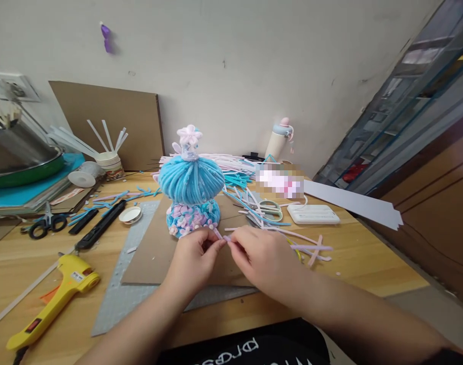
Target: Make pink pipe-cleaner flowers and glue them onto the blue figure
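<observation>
Between my hands is a short pale purple pipe cleaner (218, 234). My left hand (195, 256) pinches it from the left, thumb against finger. My right hand (267, 258) closes on it from the right, the fingertips of both hands almost touching. Just behind my left hand stands a handmade pipe-cleaner ornament (191, 180), with a blue domed top, a pale pink flower on its tip and a base covered in small pink and blue pieces. It rests on a brown cardboard sheet (151, 261). My fingers hide part of the pipe cleaner and of the ornament's base.
A yellow glue gun (66, 289), black scissors (47, 223) and a black cutter (102, 224) lie left. Loose pipe cleaners (311, 247), green-handled scissors (271, 210) and a white power bank-like box (313, 214) are right. A bottle (277, 142) stands by the wall.
</observation>
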`<state>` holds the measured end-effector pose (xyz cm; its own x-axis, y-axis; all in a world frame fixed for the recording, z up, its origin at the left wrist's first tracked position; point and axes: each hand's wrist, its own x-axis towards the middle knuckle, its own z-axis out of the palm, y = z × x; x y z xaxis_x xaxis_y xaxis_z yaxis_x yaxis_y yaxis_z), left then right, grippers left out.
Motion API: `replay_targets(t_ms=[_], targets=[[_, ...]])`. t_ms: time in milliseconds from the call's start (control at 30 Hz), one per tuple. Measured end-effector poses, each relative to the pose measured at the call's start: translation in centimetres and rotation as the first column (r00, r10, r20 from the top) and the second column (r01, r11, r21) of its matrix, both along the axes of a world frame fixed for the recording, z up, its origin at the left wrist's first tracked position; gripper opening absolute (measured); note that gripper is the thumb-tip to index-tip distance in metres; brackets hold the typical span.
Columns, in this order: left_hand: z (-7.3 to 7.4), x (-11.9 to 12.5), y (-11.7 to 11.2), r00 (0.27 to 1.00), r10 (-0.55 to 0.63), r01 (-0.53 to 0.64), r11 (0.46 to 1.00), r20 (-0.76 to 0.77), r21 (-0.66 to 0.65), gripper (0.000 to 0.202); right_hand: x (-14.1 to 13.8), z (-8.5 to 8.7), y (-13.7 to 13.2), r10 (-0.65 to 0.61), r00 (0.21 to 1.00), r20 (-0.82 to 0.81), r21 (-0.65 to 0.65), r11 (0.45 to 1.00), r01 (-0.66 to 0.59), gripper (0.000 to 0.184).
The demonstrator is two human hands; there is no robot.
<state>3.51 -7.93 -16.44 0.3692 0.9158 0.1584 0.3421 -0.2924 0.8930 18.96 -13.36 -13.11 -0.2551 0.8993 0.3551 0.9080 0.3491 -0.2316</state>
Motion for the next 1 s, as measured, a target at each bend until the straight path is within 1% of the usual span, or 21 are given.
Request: replay_targets(t_ms=[67,100,133,200,267,333,367,433,467,500,533,567,600,633,667,700,733,767,833,900,1000], targets=[[-0.1,0.1,0.1,0.994,0.029,-0.017,0.994,0.11,-0.107,0.016,0.1,-0.9,-0.3,0.03,0.974,-0.224,-0.025,0.999,-0.036,0.019],[-0.1,0.1,0.1,0.983,0.03,0.006,0.982,0.182,-0.191,0.018,0.1,-1.3,-0.4,0.049,0.938,-0.343,-0.052,0.996,-0.071,0.018],[-0.1,0.1,0.1,0.966,0.026,0.049,0.959,0.259,-0.281,0.021,0.2,-1.6,-0.3,0.057,0.889,-0.454,-0.084,0.991,-0.106,0.017],[0.1,0.0,0.1,0.912,0.019,0.173,0.889,0.409,-0.425,0.026,0.4,-2.1,0.0,0.028,0.781,-0.624,-0.162,0.973,-0.165,0.015],[0.4,-0.1,0.0,0.849,0.004,0.301,0.818,0.528,-0.49,0.028,0.9,-2.3,0.6,-0.026,0.693,-0.72,-0.267,0.933,-0.242,0.018],[0.6,-0.4,0.0,0.809,-0.044,0.412,0.754,0.587,-0.511,0.028,1.7,-2.1,1.6,-0.058,0.65,-0.758,-0.377,0.852,-0.364,0.022],[0.7,-0.6,0.0,0.803,-0.085,0.457,0.723,0.589,-0.518,0.028,2.2,-1.8,2.2,-0.061,0.652,-0.756,-0.437,0.788,-0.434,0.023],[0.9,-0.8,0.1,0.83,-0.2,0.501,0.679,0.521,-0.536,0.028,3.2,-0.9,3.3,-0.099,0.715,-0.692,-0.595,0.639,-0.487,0.023],[0.9,-0.8,0.2,0.856,-0.26,0.488,0.688,0.446,-0.537,0.027,3.7,-0.4,3.8,-0.109,0.763,-0.637,-0.676,0.555,-0.485,0.022],[0.9,-0.8,0.2,0.887,-0.305,0.453,0.725,0.347,-0.518,0.027,3.9,0.1,4.2,-0.098,0.808,-0.581,-0.733,0.496,-0.466,0.02],[0.8,-0.7,0.2,0.915,-0.329,0.402,0.782,0.232,-0.477,0.026,4.1,0.6,4.5,-0.072,0.852,-0.519,-0.76,0.495,-0.421,0.017],[0.8,-0.6,0.3,0.939,-0.324,0.344,0.844,0.119,-0.412,0.025,4.1,1.1,4.6,-0.034,0.894,-0.447,-0.764,0.535,-0.361,0.013],[0.7,-0.5,0.3,0.955,-0.294,0.285,0.899,0.023,-0.332,0.025,3.9,1.4,4.5,0.007,0.93,-0.367,-0.734,0.612,-0.294,0.01],[0.5,-0.4,0.3,0.967,-0.25,0.231,0.939,-0.044,-0.254,0.025,3.5,1.5,4.2,0.045,0.958,-0.284,-0.662,0.713,-0.23,0.008],[0.4,-0.3,0.4,0.976,-0.205,0.186,0.962,-0.081,-0.198,0.025,3.1,1.6,3.7,0.079,0.976,-0.201,-0.553,0.814,-0.179,0.009],[0.3,-0.2,0.4,0.983,-0.164,0.147,0.974,-0.086,-0.174,0.026,2.7,1.4,3.1,0.105,0.986,-0.126,-0.416,0.897,-0.149,0.009],[0.2,-0.1,0.4,0.989,-0.133,0.12,0.976,-0.064,-0.181,0.026,2.3,1.2,2.4,0.129,0.99,-0.063,-0.277,0.95,-0.142,0.01],[0.1,0.0,0.4,0.994,-0.11,0.104,0.971,-0.016,-0.215,0.027,2.0,0.8,1.8,0.143,0.99,-0.016,-0.154,0.978,-0.144,0.013],[0.0,0.0,0.4,0.989,-0.079,0.117,0.936,0.124,-0.333,0.028,1.6,-0.1,0.5,0.156,0.988,-0.001,-0.002,0.988,-0.156,0.019],[0.0,0.0,0.4,0.961,-0.043,0.168,0.875,0.272,-0.454,0.03,1.6,-1.2,-0.3,0.18,0.981,-0.069,0.071,0.982,-0.175,0.021],[0.1,0.0,0.3,0.904,0.0,0.263,0.788,0.427,-0.556,0.032,1.8,-2.6,-0.7,0.231,0.939,-0.255,0.129,0.97,-0.204,0.02]])
